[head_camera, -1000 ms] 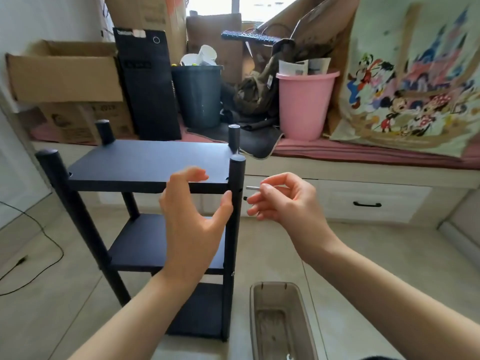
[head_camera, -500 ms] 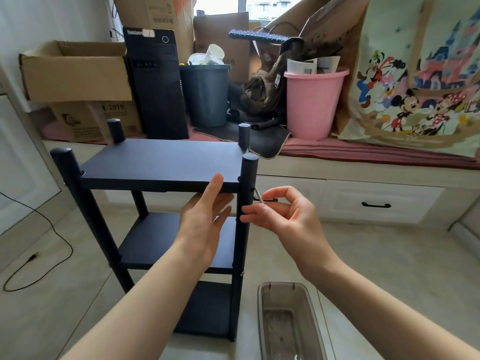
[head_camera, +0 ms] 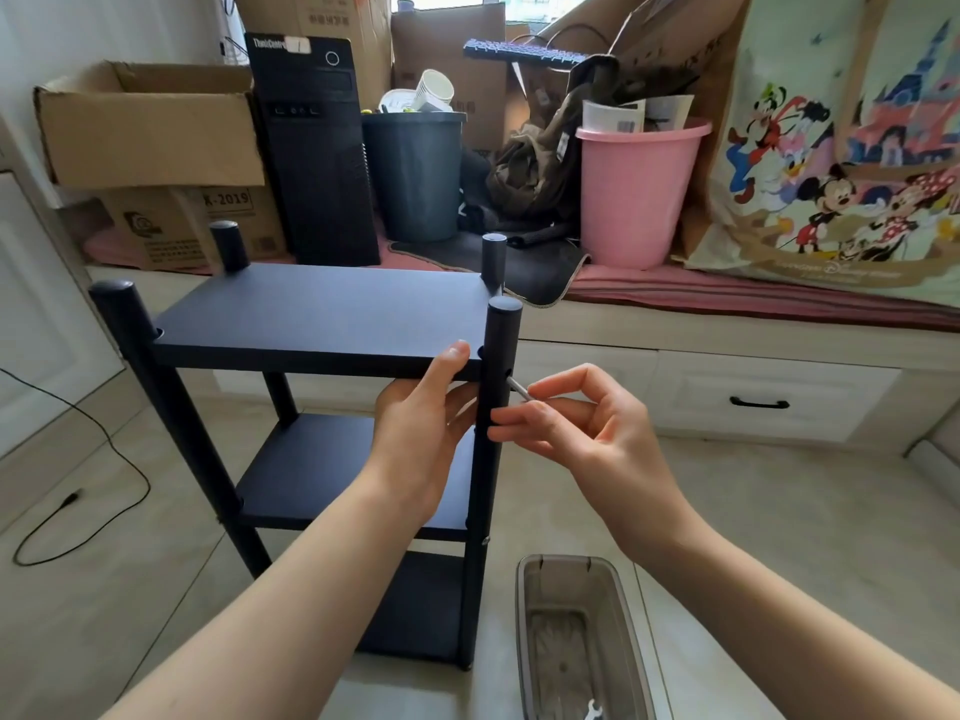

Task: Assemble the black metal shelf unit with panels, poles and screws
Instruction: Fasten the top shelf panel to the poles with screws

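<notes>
A tiled floor (head_camera: pixel 779 511) filled the lower frame, and a low window bench (head_camera: pixel 727 324) with drawers ran across the middle right, crowded with clutter: cardboard boxes (head_camera: pixel 150 127) at upper left, a black computer tower (head_camera: pixel 317 148) beside them, a dark bin (head_camera: pixel 415 174) at centre, a pink bucket (head_camera: pixel 634 194) right of it, and a cartoon-printed bag (head_camera: pixel 857 163) at upper right. The black shelf (head_camera: pixel 322 314) stood on the floor at centre left, three panels deep, with four poles rising above the top panel. A black cable (head_camera: pixel 78 459) curled over the floor at far left, and a clear plastic box (head_camera: pixel 576 636) sat at lower centre, just right of the shelf's foot, with a small wrench inside. The left hand (head_camera: pixel 421 423) gripped the front edge of the top panel, thumb on top and fingers underneath, right beside the near right pole (head_camera: pixel 496 407), which partly hid those fingers. The right hand (head_camera: pixel 582 423) pinched a thin metal key (head_camera: pixel 519 389) between thumb and forefinger, its tip in a hole on the pole's side, level with the top panel. Half a second before, the left hand had only reached flat toward the panel's edge and the key lay lower against the pole; the view had also drawn closer to the shelf.
</notes>
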The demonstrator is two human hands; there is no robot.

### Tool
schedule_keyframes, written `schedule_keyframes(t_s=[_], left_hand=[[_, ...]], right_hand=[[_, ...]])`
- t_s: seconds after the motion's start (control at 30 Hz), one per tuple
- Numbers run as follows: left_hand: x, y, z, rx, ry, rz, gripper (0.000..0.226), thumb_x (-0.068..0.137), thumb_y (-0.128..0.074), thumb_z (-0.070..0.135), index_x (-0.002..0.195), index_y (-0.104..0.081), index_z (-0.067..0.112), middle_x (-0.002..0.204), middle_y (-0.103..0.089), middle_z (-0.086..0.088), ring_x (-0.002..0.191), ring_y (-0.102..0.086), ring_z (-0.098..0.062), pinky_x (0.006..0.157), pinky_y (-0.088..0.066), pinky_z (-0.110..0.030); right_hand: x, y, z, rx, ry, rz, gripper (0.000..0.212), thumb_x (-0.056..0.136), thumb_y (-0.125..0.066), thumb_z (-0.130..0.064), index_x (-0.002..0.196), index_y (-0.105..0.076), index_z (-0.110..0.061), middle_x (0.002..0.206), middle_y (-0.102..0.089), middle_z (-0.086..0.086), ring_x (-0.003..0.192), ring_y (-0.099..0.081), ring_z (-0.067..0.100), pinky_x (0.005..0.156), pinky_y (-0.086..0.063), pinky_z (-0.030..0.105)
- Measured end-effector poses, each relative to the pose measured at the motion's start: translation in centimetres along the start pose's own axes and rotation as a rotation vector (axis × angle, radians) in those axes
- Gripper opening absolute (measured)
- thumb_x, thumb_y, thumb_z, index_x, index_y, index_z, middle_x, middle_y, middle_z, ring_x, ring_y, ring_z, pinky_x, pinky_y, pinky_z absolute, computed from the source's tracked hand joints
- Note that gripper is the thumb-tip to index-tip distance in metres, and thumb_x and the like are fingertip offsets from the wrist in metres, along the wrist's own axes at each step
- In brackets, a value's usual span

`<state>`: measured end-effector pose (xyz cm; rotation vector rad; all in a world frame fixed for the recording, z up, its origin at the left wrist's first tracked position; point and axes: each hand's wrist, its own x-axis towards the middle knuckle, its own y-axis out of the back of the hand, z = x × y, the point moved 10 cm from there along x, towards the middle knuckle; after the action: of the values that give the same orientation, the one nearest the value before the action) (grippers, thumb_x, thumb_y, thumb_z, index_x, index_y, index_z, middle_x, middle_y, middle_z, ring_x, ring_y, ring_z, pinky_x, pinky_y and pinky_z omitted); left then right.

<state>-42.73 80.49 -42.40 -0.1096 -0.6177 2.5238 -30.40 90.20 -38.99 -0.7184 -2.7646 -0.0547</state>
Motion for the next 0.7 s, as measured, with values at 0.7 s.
schedule_keyframes(t_s=[0.7], left_hand=[[-0.41,-0.35,0.22,-0.015,0.009,-0.030,0.019,0.099,-0.060,0.028,0.092,-0.071,0.014,0.094,-0.078,-0.006,0.091,-0.076,-0.021,0.073,-0.059,-0.025]], right_hand=[[0.70,-0.29,-0.63,-0.063,0.034,-0.042,0.006,0.096,-0.058,-0.003,0.099,-0.053,0.000,0.091,-0.077,0.010,0.085,-0.075,0.026,0.079,-0.060,0.031]])
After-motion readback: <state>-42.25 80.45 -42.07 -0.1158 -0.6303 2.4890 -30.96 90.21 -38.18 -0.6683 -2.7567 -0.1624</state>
